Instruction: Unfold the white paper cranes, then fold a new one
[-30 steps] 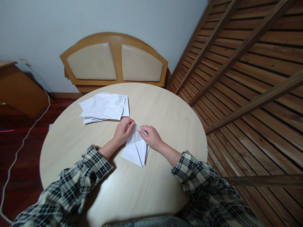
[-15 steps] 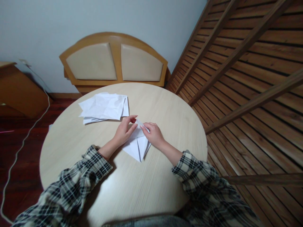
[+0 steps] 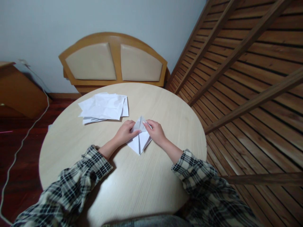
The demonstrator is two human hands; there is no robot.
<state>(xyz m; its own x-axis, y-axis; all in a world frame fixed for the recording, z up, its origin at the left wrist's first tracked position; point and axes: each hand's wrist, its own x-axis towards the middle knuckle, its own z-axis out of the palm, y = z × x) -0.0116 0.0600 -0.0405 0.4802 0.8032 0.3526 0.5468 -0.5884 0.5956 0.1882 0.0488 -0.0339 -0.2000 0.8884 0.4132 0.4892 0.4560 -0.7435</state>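
Note:
A white sheet of paper folded into a pointed shape (image 3: 140, 140) lies near the middle of the round light-wood table (image 3: 163, 104). My left hand (image 3: 126, 132) pinches its left side, fingers closed on the paper. My right hand (image 3: 155, 131) grips its right side near the top, fingers curled on the fold. The upper tip of the paper is lifted between both hands; its lower point rests on the table.
A loose pile of several crumpled white sheets (image 3: 103, 107) lies at the table's far left. Beyond the table stands a wooden bench back with beige pads (image 3: 113, 60). A slatted wooden wall (image 3: 248, 63) is at the right. A white cable (image 3: 14, 157) runs over the floor at left.
The folded paper has shifted away from me and its upper part has been raised and folded tighter. Both hands moved up the table with it.

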